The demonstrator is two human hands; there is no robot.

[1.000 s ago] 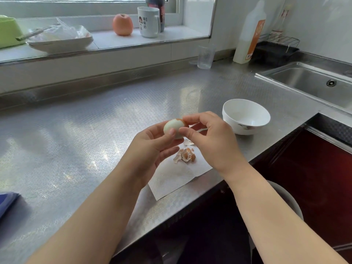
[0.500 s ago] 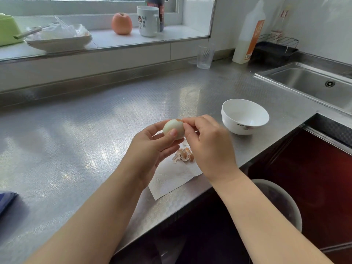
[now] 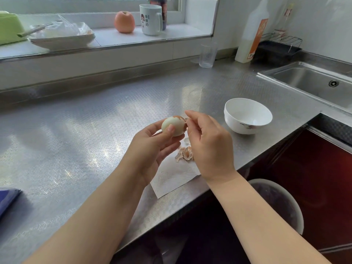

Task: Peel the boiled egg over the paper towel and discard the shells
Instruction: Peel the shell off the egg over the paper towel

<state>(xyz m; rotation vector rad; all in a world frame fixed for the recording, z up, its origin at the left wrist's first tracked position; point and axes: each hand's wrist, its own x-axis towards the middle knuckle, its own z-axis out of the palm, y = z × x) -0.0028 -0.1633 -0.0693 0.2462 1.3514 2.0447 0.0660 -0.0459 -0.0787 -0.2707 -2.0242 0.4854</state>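
Egg: the boiled egg is up in the air above the paper towel, mostly bare and white, with a brown cap of shell on its far top end.
Left hand: the left hand cradles the egg, thumb pressed across its near face, fingers curled underneath.
Right hand: the right hand is right beside the egg, thumb and forefinger pinching at a flake of shell by the egg's right edge (tiny, so it is hard to tell whether that flake is free of the egg).
Shells: a small heap of brown shell pieces lies on the towel, partly behind the right hand.
Paper towel: the white paper towel sits flat at the front edge of the counter, directly under both hands.
Counter: the patterned steel counter carries it all.
Bowl: a white bowl stands just right of the hands, apart from the towel.
Bin: a round bin with a dark liner stands on the floor below the counter edge, right of the right forearm.
Far side: a clear glass by the wall, a sink at right.
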